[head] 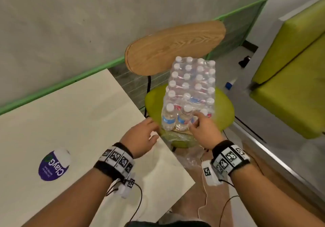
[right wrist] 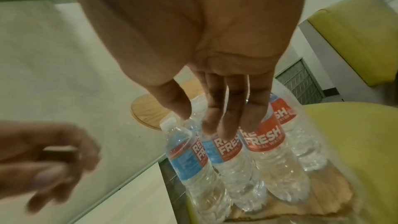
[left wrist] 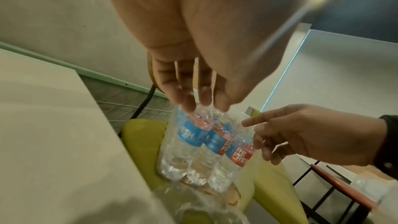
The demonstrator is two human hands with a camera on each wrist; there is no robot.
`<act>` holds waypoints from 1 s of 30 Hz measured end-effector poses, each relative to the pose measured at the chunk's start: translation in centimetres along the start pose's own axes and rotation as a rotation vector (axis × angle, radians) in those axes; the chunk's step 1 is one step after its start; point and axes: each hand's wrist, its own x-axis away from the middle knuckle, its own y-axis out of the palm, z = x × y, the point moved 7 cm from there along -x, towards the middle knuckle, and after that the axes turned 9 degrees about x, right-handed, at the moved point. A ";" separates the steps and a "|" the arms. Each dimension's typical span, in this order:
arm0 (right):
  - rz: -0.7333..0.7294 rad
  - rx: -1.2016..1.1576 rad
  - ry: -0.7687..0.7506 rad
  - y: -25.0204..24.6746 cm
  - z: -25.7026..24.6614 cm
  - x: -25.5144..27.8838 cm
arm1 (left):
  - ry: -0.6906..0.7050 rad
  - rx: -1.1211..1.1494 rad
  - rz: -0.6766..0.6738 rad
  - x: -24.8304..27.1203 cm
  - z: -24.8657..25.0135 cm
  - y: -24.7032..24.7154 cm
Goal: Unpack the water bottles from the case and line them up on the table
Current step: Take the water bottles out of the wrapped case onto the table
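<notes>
Green chair (head: 226, 107), wooden backrest (head: 175, 47); purple sticker (head: 53, 165); green sofa (head: 290, 78).

The case of water bottles (head: 190, 89) stands on a green chair seat (head: 225, 110), just past the desk (head: 73, 117) corner. Its near end is torn open, so the front bottles (head: 175, 119) are bare and reachable from the near side; the rows behind sit under tight plastic wrap (head: 197, 78). The wooden chair back (head: 175, 47) blocks the far side. The left hand (head: 142, 137) hovers over the desk corner, the right hand (head: 202, 130) at the front row. Loose wrap (head: 193, 158) hangs below the seat edge. A lying bottle (head: 54, 164) rests on the desk, well apart
</notes>
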 end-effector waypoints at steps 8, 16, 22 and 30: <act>-0.007 0.002 0.018 1.5 0.2 -3.8 | 0.005 -0.164 0.048 -8.0 0.9 1.7; 0.092 -0.001 -0.035 1.3 0.2 -4.3 | -0.073 -0.079 0.083 -9.0 0.4 2.3; 0.089 0.046 -0.103 0.5 0.2 -3.6 | -0.151 0.182 0.149 -7.0 -1.0 0.9; 0.112 0.143 -0.162 -0.4 0.7 -2.3 | -0.212 0.244 0.337 0.7 -4.8 -4.7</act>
